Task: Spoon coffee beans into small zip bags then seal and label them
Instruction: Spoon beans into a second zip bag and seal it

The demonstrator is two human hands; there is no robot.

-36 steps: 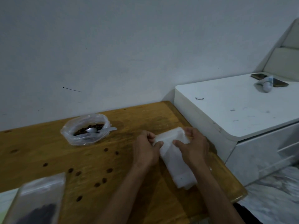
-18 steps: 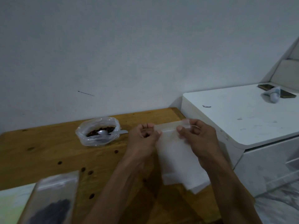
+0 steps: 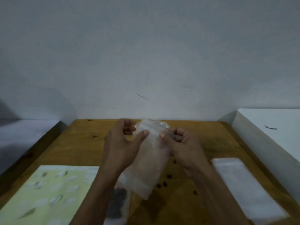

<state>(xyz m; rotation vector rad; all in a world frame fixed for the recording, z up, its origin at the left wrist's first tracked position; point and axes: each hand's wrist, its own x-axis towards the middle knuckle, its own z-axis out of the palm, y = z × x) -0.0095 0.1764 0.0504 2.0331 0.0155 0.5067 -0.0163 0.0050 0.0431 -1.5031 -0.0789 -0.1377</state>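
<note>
A person stands at a wooden table (image 3: 84,143) set against a plain grey wall (image 3: 146,54). Both hands are up in front, over the middle of the table, and they hold one small clear zip bag (image 3: 148,161) between them. The picture is a bit blurry.

The left hand (image 3: 121,145) pinches the left side of the bag's top edge. Its thumb (image 3: 142,134) presses on the front of the bag and the other fingers are curled in behind. The right hand (image 3: 183,143) pinches the right side of the top edge in the same way, with its fingers curled tight. The bag hangs down from the two hands and tilts a little toward the near left. It looks empty, but I cannot tell for sure.

Some loose coffee beans (image 3: 164,184) lie on the table just under and to the right of the bag. Near the front edge, under the left arm, lies another bag with dark beans inside (image 3: 117,203). At the near left is a pale yellow-green sheet with small white labels (image 3: 47,192). At the near right lies a flat stack of clear empty bags (image 3: 245,187). Just to the right of the table stands a white cabinet (image 3: 272,127).
</note>
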